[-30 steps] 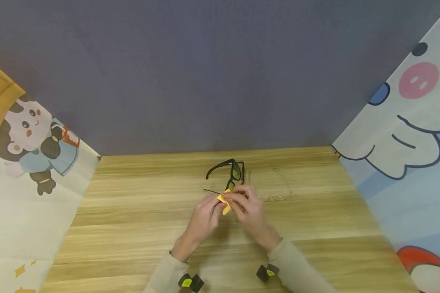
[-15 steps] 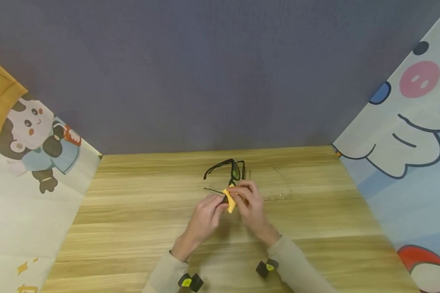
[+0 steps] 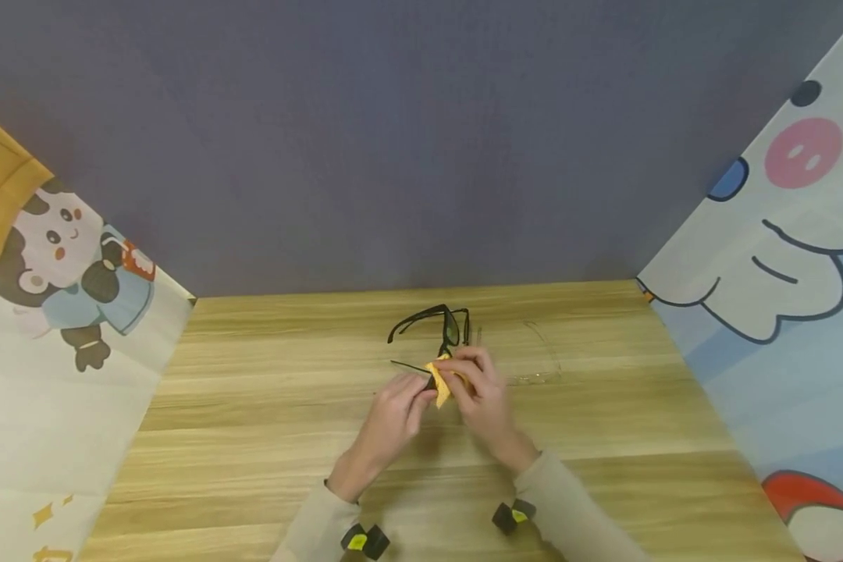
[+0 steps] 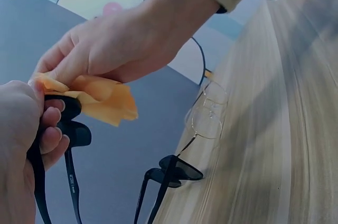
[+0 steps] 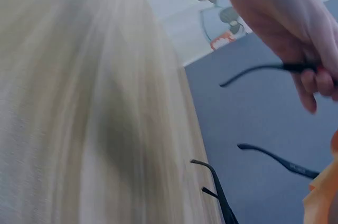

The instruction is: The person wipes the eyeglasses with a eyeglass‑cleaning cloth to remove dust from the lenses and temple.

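My left hand (image 3: 392,414) grips black-framed glasses (image 4: 76,133) near one end of the front, raised over the table. Both temples hang down in the left wrist view; the lenses are largely hidden by fingers and cloth. A yellow-orange cloth (image 4: 108,100) is pinched between the thumb and fingers of my right hand (image 3: 486,402), folded over the frame front. Left fingertips lie right beside the cloth. In the right wrist view, one black temple (image 5: 259,67) sticks out from the left hand and the cloth's edge (image 5: 318,205) shows at lower right.
Behind the hands, a second pair of black sunglasses (image 3: 452,329) rests on the wooden table (image 3: 253,406) with temples unfolded. Thin wire-rimmed glasses (image 4: 205,136) lie to their right. A grey panel (image 3: 421,156) stands at the back, with cartoon-printed panels at both sides.
The cloth and right fingers have shifted slightly right and away along the frame, mostly in the first half second. The left hand keeps its hold in nearly the same place.
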Demonstrator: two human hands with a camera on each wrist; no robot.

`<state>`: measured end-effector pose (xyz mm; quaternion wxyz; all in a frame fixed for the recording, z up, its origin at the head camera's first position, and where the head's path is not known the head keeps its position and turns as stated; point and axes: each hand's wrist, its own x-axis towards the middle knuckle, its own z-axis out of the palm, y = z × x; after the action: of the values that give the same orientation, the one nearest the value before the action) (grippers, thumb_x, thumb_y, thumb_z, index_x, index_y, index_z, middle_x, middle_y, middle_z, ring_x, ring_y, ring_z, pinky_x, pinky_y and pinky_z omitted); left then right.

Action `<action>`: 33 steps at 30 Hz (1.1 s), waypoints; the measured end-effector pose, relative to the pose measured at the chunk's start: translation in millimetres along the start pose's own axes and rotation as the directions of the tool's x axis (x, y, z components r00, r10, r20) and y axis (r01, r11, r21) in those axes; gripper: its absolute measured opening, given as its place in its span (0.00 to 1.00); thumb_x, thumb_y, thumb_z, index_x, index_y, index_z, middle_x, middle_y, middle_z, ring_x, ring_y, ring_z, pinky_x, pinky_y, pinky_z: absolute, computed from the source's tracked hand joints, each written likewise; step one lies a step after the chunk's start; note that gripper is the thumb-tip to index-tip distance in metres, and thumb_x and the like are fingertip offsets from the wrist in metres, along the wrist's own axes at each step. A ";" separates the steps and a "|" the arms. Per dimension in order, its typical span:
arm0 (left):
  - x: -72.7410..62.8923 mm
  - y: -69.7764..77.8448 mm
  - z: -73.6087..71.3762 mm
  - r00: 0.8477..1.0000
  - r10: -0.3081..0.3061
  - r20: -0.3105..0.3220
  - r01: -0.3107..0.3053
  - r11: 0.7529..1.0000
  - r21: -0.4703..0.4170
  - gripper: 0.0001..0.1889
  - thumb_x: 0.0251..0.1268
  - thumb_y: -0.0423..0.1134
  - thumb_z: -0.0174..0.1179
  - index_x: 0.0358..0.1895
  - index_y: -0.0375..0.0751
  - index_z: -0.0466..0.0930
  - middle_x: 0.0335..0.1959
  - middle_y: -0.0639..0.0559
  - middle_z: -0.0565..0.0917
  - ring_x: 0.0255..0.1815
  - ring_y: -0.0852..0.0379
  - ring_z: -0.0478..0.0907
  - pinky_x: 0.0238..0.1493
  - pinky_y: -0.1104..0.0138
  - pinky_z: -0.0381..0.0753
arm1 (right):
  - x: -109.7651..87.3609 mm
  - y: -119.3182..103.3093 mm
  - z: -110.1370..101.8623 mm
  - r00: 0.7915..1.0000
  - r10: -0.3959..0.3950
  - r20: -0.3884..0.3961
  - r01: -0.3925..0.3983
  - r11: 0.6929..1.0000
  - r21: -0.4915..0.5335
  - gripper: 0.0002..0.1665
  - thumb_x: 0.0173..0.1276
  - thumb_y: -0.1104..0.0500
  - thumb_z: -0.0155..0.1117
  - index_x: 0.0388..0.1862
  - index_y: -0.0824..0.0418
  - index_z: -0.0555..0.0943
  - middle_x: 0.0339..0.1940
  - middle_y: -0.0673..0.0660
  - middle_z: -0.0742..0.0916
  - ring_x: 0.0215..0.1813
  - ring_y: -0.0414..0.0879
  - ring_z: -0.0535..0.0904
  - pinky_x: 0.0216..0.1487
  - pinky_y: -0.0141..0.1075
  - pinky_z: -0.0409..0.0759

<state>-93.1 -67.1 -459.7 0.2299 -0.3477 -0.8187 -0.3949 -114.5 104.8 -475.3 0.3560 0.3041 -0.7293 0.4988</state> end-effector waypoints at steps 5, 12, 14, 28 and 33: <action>-0.7 -2.8 -2.4 1.000 -0.024 0.008 0.024 0.999 0.024 0.15 0.82 0.43 0.50 0.42 0.36 0.81 0.32 0.50 0.84 0.34 0.56 0.82 0.37 0.69 0.85 | -6.6 -4.4 6.3 0.998 -0.060 0.006 0.060 0.998 -0.022 0.15 0.80 0.57 0.59 0.42 0.68 0.87 0.41 0.62 0.80 0.35 0.46 0.74 0.31 0.23 0.75; 1.7 -1.8 -2.7 0.999 -0.002 0.033 0.002 1.000 0.014 0.05 0.75 0.34 0.60 0.43 0.35 0.82 0.35 0.48 0.87 0.38 0.54 0.85 0.44 0.67 0.88 | -7.4 0.9 8.3 0.995 -0.091 -0.042 0.092 0.996 0.003 0.15 0.80 0.58 0.58 0.42 0.69 0.84 0.40 0.64 0.78 0.33 0.45 0.71 0.28 0.24 0.72; 2.1 -1.1 -2.2 0.999 0.015 0.033 -0.015 1.000 0.013 0.04 0.74 0.33 0.61 0.42 0.35 0.82 0.35 0.48 0.87 0.37 0.55 0.85 0.44 0.67 0.88 | -6.8 3.2 8.0 0.995 -0.086 -0.059 0.087 0.996 0.022 0.15 0.80 0.57 0.58 0.43 0.70 0.83 0.40 0.65 0.78 0.30 0.43 0.69 0.25 0.23 0.70; -0.7 0.4 -2.1 0.998 0.037 0.048 -0.037 0.999 -0.008 0.05 0.75 0.35 0.59 0.41 0.37 0.82 0.36 0.49 0.87 0.39 0.55 0.85 0.47 0.67 0.87 | -0.9 12.4 0.4 0.999 0.007 -0.052 -0.006 1.000 0.013 0.18 0.81 0.54 0.57 0.43 0.69 0.83 0.40 0.64 0.79 0.29 0.42 0.67 0.22 0.22 0.66; -1.6 -0.4 -2.1 0.999 -0.002 0.046 0.002 1.000 0.003 0.11 0.81 0.39 0.53 0.42 0.37 0.82 0.34 0.51 0.85 0.37 0.57 0.82 0.41 0.70 0.85 | -4.5 5.1 3.3 0.998 -0.057 -0.018 0.056 0.997 -0.047 0.17 0.81 0.55 0.58 0.42 0.67 0.85 0.40 0.62 0.80 0.30 0.43 0.69 0.24 0.21 0.68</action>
<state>-92.1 -69.6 -459.8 0.2111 -0.3555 -0.8248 -0.3857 -116.8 103.7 -482.4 0.3841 0.3115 -0.7284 0.4742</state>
